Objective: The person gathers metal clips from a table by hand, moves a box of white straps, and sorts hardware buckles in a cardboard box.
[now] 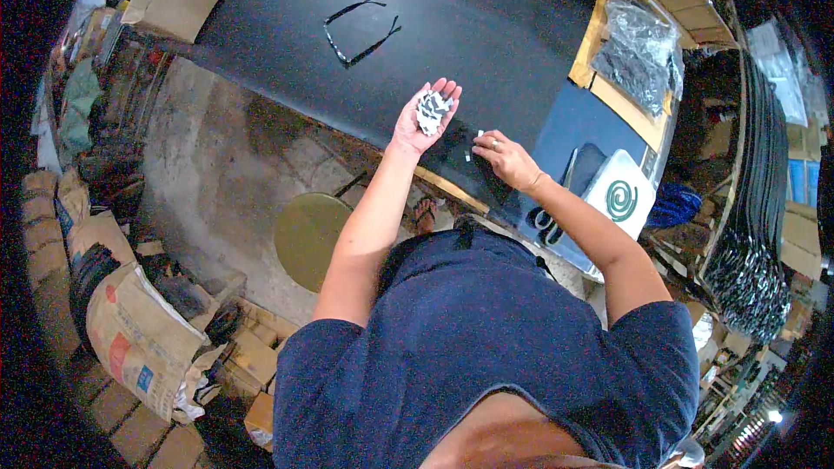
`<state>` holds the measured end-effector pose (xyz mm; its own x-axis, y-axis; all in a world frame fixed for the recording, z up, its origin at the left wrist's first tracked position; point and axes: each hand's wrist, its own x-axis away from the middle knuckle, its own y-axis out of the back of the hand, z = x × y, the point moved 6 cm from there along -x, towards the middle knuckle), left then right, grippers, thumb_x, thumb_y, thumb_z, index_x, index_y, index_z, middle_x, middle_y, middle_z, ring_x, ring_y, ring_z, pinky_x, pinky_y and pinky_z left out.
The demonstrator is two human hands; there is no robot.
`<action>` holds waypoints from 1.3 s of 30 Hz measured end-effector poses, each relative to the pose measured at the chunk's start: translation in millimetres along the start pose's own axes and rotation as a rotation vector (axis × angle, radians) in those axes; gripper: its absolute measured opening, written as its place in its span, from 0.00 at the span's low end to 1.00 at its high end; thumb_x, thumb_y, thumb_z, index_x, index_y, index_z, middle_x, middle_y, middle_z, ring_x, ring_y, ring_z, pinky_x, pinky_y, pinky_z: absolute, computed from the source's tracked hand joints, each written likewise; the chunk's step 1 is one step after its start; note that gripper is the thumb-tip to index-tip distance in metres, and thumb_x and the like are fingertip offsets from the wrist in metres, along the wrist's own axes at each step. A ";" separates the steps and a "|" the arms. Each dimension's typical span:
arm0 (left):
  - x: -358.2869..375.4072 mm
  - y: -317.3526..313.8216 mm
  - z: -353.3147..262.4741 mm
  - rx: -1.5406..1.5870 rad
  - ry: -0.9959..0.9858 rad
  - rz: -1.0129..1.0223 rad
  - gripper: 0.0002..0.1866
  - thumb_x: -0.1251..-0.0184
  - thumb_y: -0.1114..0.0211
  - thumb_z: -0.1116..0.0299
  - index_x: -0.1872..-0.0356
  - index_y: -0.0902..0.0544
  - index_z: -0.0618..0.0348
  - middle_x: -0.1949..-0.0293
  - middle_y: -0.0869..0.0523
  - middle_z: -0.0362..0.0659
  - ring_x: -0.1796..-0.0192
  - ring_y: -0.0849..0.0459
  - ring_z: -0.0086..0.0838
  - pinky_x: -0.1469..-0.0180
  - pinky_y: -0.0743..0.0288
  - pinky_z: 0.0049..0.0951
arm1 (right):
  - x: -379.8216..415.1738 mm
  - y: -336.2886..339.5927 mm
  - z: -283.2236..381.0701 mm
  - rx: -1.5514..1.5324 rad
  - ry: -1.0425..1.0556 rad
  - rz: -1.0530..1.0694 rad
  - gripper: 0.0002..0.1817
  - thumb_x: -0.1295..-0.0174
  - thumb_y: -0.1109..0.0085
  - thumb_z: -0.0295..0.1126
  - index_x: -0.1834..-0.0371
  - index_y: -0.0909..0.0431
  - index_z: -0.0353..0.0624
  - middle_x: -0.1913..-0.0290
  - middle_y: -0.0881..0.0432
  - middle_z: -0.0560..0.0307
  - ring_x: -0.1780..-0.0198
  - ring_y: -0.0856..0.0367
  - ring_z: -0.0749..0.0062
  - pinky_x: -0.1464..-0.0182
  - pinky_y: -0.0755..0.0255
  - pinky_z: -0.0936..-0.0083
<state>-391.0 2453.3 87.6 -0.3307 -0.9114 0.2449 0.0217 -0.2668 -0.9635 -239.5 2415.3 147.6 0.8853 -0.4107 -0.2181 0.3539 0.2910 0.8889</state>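
My left hand (407, 132) is palm up above the near edge of the dark tabletop, with its fingers slightly cupped. A heap of small white pieces with some dark parts (431, 112) lies in its palm; they look like scraps or tags, too small to name surely. Just right of it, my right hand (506, 159) is low over the table, thumb and fingers pinched together. A small white piece (479, 133) shows at its fingertips. Another white piece (467, 155) lies on the dark surface beside the thumb.
A black strap or cord bent into a U (346, 62) lies farther back on the table (469, 17). At right are clear plastic bags (638, 52), scissors (546, 224) and a white tray with a green coil (620, 200). A round stool (311, 241) stands at left.
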 end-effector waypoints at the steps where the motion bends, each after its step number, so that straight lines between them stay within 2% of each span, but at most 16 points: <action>1: -0.1 1.4 1.1 0.018 0.000 -0.016 0.15 0.32 0.53 0.65 0.54 0.24 0.63 0.49 0.23 0.48 0.40 0.30 0.39 0.44 0.29 0.39 | -2.2 4.0 -3.5 -0.063 -0.060 -0.040 0.16 0.58 0.47 0.21 0.61 0.24 0.36 0.54 0.25 0.50 0.48 0.29 0.57 0.46 0.32 0.69; 4: -0.4 4.3 5.2 0.029 -0.004 -0.036 0.15 0.32 0.53 0.65 0.53 0.24 0.63 0.49 0.23 0.49 0.41 0.30 0.39 0.43 0.30 0.40 | -9.1 13.4 -19.3 -0.218 -0.187 -0.200 0.17 0.61 0.47 0.17 0.64 0.23 0.38 0.58 0.23 0.50 0.51 0.27 0.56 0.50 0.30 0.69; 5: -0.8 5.0 6.3 0.020 -0.009 -0.039 0.15 0.32 0.54 0.65 0.53 0.25 0.63 0.48 0.24 0.49 0.41 0.30 0.39 0.42 0.31 0.40 | -15.6 22.2 -20.4 -0.257 -0.297 -0.321 0.15 0.59 0.48 0.14 0.67 0.20 0.39 0.62 0.20 0.53 0.57 0.23 0.60 0.56 0.28 0.73; 9: -4.2 3.2 15.0 -0.001 0.055 0.031 0.17 0.31 0.55 0.63 0.50 0.27 0.62 0.47 0.25 0.48 0.42 0.28 0.40 0.46 0.27 0.40 | -45.5 55.1 -14.3 -0.441 -0.447 -0.418 0.15 0.58 0.49 0.15 0.68 0.18 0.41 0.64 0.18 0.52 0.59 0.20 0.59 0.55 0.28 0.72; 13: -9.3 7.2 22.8 -0.037 0.025 -0.049 0.15 0.33 0.51 0.64 0.54 0.25 0.63 0.55 0.20 0.48 0.51 0.22 0.37 0.51 0.23 0.39 | -65.4 48.7 -24.8 -0.382 -0.439 -0.370 0.14 0.56 0.47 0.17 0.66 0.19 0.41 0.62 0.18 0.53 0.56 0.21 0.60 0.55 0.27 0.70; 16: -8.6 4.1 26.2 -0.048 0.091 0.019 0.14 0.33 0.51 0.63 0.55 0.24 0.61 0.59 0.19 0.47 0.56 0.19 0.37 0.54 0.22 0.39 | -75.9 48.9 -15.9 -0.453 -0.363 -0.374 0.15 0.54 0.47 0.18 0.62 0.20 0.42 0.58 0.19 0.52 0.53 0.22 0.60 0.53 0.28 0.70; 18: -9.5 5.9 23.4 -0.040 0.089 0.053 0.14 0.33 0.51 0.63 0.56 0.24 0.61 0.59 0.18 0.46 0.57 0.19 0.36 0.55 0.21 0.39 | -79.1 51.6 -12.5 -0.510 -0.398 -0.285 0.15 0.52 0.47 0.19 0.59 0.21 0.42 0.54 0.21 0.51 0.49 0.24 0.59 0.48 0.30 0.70; 20: -8.8 0.0 23.5 -0.024 0.093 0.119 0.13 0.33 0.51 0.62 0.58 0.23 0.60 0.61 0.18 0.45 0.58 0.18 0.35 0.58 0.20 0.38 | -76.1 61.1 -8.1 -0.446 -0.332 -0.383 0.16 0.51 0.49 0.19 0.58 0.22 0.41 0.53 0.22 0.50 0.47 0.25 0.58 0.44 0.33 0.70; 22: -9.8 -0.8 21.1 0.028 0.064 -0.022 0.15 0.32 0.53 0.64 0.56 0.25 0.65 0.57 0.20 0.51 0.50 0.22 0.42 0.49 0.24 0.40 | -64.8 59.7 -17.1 -0.456 -0.399 -0.388 0.16 0.48 0.49 0.21 0.54 0.24 0.41 0.49 0.25 0.48 0.45 0.28 0.58 0.43 0.35 0.70; 24: -6.8 -1.5 16.1 0.093 0.042 -0.018 0.16 0.32 0.55 0.65 0.53 0.25 0.64 0.49 0.23 0.51 0.43 0.28 0.41 0.45 0.28 0.41 | -45.9 49.8 -26.9 -0.467 -0.468 -0.392 0.17 0.45 0.48 0.23 0.50 0.26 0.40 0.45 0.27 0.47 0.42 0.30 0.57 0.42 0.36 0.70; 26: -3.9 -1.7 8.9 0.040 0.022 0.018 0.16 0.31 0.56 0.65 0.51 0.26 0.64 0.47 0.25 0.51 0.40 0.31 0.42 0.44 0.29 0.42 | -20.3 24.9 -34.4 -0.146 -0.541 -0.313 0.21 0.43 0.48 0.27 0.45 0.32 0.39 0.40 0.34 0.44 0.38 0.37 0.53 0.38 0.42 0.66; 28: -1.6 -4.2 3.4 0.034 -0.029 -0.037 0.15 0.33 0.52 0.65 0.53 0.26 0.66 0.50 0.23 0.51 0.43 0.27 0.41 0.46 0.26 0.39 | -0.8 -1.5 -20.2 -0.120 -0.549 -0.202 0.28 0.43 0.46 0.33 0.39 0.40 0.41 0.35 0.45 0.39 0.34 0.48 0.45 0.34 0.49 0.61; 31: -3.4 -4.5 3.5 0.051 -0.015 -0.006 0.15 0.33 0.52 0.66 0.54 0.26 0.65 0.50 0.23 0.51 0.43 0.28 0.41 0.46 0.26 0.39 | 2.1 -19.3 15.5 0.095 -0.391 -0.090 0.28 0.44 0.46 0.34 0.39 0.39 0.43 0.35 0.46 0.40 0.33 0.51 0.44 0.34 0.50 0.58; 35: -4.4 -8.7 6.9 0.044 -0.007 -0.015 0.14 0.33 0.52 0.67 0.54 0.25 0.65 0.51 0.23 0.51 0.43 0.28 0.41 0.46 0.26 0.39 | 8.0 -28.2 27.7 0.031 -0.293 -0.163 0.24 0.45 0.49 0.24 0.42 0.36 0.39 0.37 0.40 0.44 0.35 0.44 0.50 0.35 0.45 0.62; 37: -3.8 -8.7 8.6 0.041 -0.001 -0.021 0.14 0.33 0.52 0.67 0.54 0.25 0.65 0.51 0.22 0.51 0.43 0.27 0.41 0.46 0.27 0.39 | 12.6 -23.8 31.7 0.024 -0.210 -0.065 0.27 0.54 0.49 0.19 0.45 0.33 0.37 0.40 0.35 0.46 0.38 0.38 0.53 0.38 0.40 0.66; 39: -2.7 -8.2 8.5 0.028 0.008 -0.030 0.14 0.33 0.52 0.67 0.54 0.25 0.65 0.51 0.22 0.51 0.44 0.27 0.41 0.46 0.27 0.39 | 18.0 -17.6 30.5 0.050 -0.157 -0.047 0.25 0.53 0.52 0.22 0.46 0.33 0.35 0.41 0.33 0.47 0.38 0.38 0.55 0.38 0.39 0.68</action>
<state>-382.2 2455.3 95.7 -0.3392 -0.9004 0.2723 0.0381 -0.3023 -0.9524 -239.0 2376.5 140.4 0.8086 -0.5539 -0.1982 0.3754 0.2264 0.8988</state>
